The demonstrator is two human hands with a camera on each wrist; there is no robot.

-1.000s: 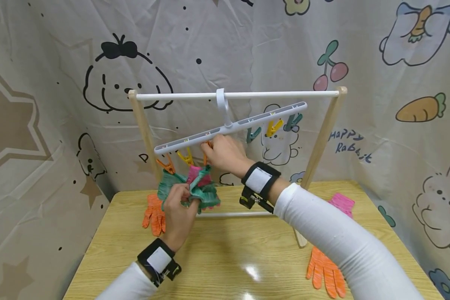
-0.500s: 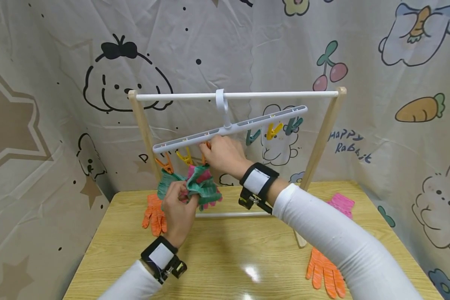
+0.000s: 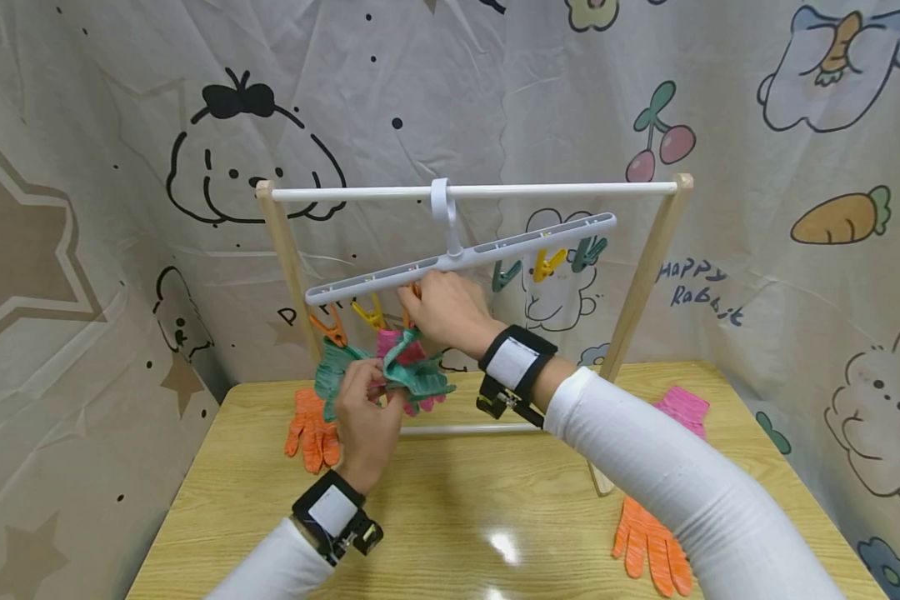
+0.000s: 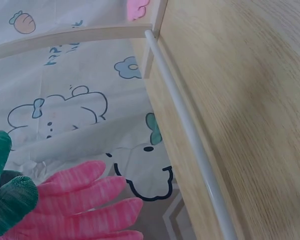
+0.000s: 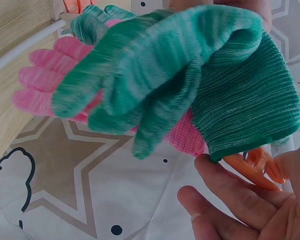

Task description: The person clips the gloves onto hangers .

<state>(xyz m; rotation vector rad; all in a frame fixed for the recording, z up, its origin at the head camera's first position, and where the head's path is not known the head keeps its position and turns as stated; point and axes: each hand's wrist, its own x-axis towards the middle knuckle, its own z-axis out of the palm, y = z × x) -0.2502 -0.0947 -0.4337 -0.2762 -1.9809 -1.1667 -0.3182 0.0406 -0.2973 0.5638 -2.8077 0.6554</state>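
A green knit glove (image 3: 423, 379) hangs with its cuff at an orange clothespin (image 5: 255, 167) under the tilted white hanger (image 3: 390, 279). My right hand (image 3: 450, 308) grips that clothespin, thumb on one side and fingers on the other. Lower left, my left hand (image 3: 367, 417) pinches the green glove between thumb and fingers. Behind it hangs a pink glove (image 4: 85, 205); a yellow clothespin (image 3: 370, 313) sits above. More green glove fabric (image 3: 332, 371) hangs at the left under another orange clothespin (image 3: 332, 327). Parts of the gloves are hidden by my left hand.
The hanger hooks over the white rail (image 3: 570, 190) of a wooden-legged rack. Two green clothespins and a yellow clothespin (image 3: 547, 265) dangle at its right. Orange gloves (image 3: 652, 546) lie on the table (image 3: 480, 508) at left and right, with a pink glove (image 3: 684, 408) at right.
My left hand has shifted a little to the right, and the loose part of the green glove has swung right. The hanger's left end dipped slightly. My right hand stays nearly still.
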